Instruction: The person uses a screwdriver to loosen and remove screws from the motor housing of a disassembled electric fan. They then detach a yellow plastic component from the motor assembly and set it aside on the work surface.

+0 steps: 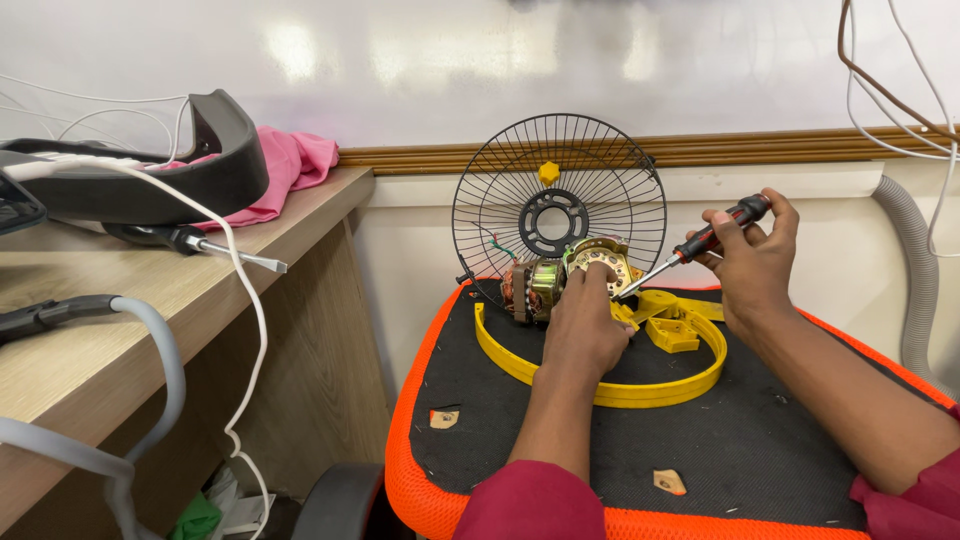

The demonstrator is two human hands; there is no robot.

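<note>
My left hand (585,320) grips a small fan motor (560,275) with copper windings and a brass-coloured end plate, which rests on a black and orange seat cushion (640,440). In my right hand (750,260) is a red and black screwdriver (700,245), and its tip touches the motor's end plate. A black wire fan guard (558,205) stands upright behind the motor. A yellow plastic ring with a bracket (660,355) lies on the cushion around my left hand.
A wooden desk (90,330) stands on the left with another screwdriver (200,245), a black curved housing (180,170), a pink cloth (290,165) and white and grey cables (245,330). A grey corrugated hose (915,270) and wires hang on the right wall.
</note>
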